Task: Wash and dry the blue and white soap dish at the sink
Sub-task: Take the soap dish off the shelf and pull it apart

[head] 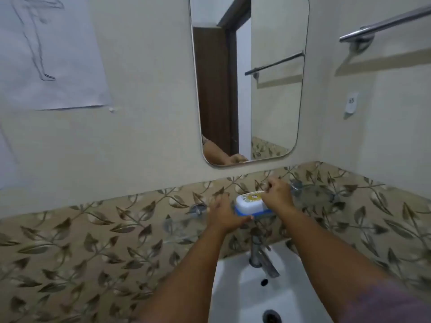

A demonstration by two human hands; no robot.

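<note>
Two hands on soap dish (250, 204), left hand (224, 214) gripping its end, right hand (278, 192) pinching top edge, above sink (235, 297).

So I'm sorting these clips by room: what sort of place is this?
Most likely a home bathroom. A white sink with a tap sits below a wall mirror, and a towel rail is fixed to the right wall. Both hands hold a soap dish above the tap.
</note>
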